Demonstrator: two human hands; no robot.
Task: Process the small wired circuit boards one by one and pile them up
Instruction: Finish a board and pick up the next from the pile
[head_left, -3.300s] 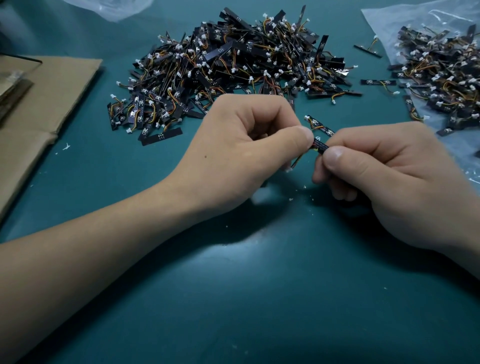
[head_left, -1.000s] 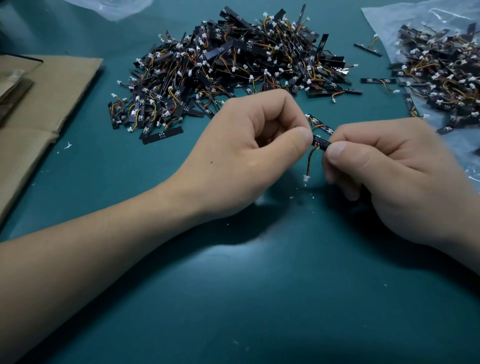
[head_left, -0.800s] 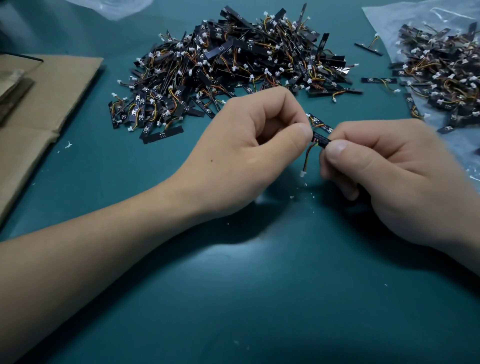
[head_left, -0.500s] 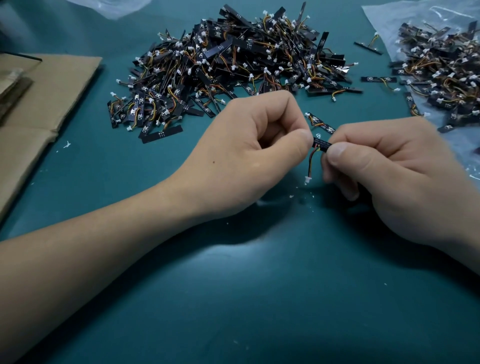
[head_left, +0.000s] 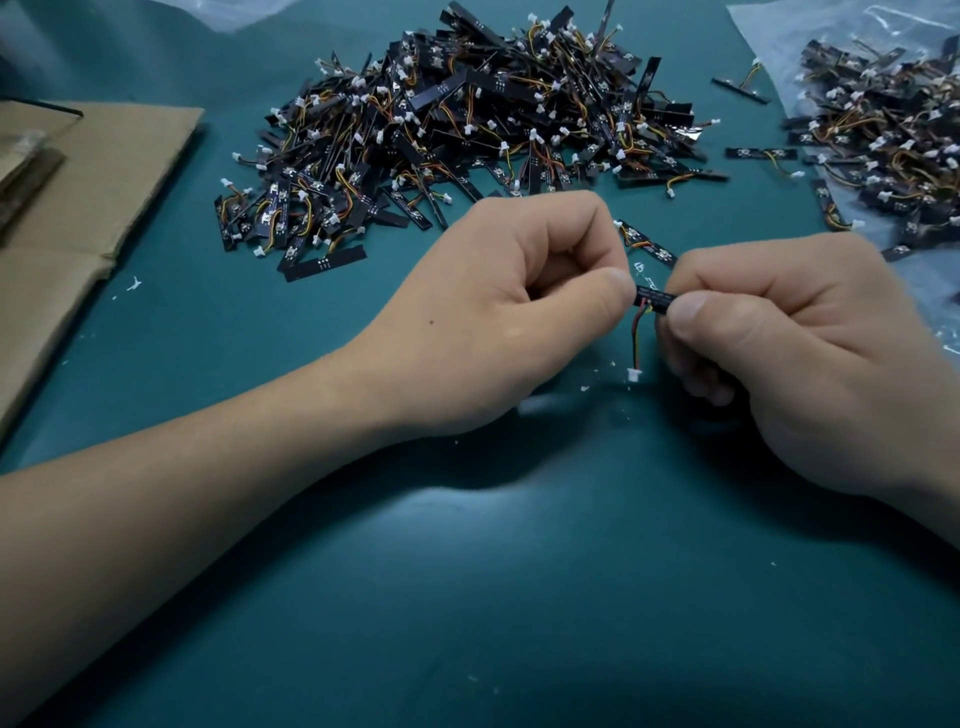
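A small black circuit board (head_left: 655, 300) is held just above the teal mat, pinched at one end by my left hand (head_left: 511, 312) and at the other by my right hand (head_left: 789, 353). Its thin red and yellow wires hang down to a white connector (head_left: 634, 374) near the mat. Most of the board is hidden by my thumbs. A big pile of the same boards (head_left: 467, 130) lies behind my hands at the centre back. One loose board (head_left: 647, 243) lies just behind my fingers.
A second heap of boards (head_left: 883, 135) sits on clear plastic (head_left: 769, 36) at the back right, with a few strays beside it. Flat cardboard (head_left: 78, 197) covers the left side. Small white flecks (head_left: 584, 387) dot the teal mat (head_left: 519, 597).
Since 3.3 s ago the board's wires and white connector have swung into view, hanging below my thumbs. Over the last second my hands only shift slightly and keep their pinch.
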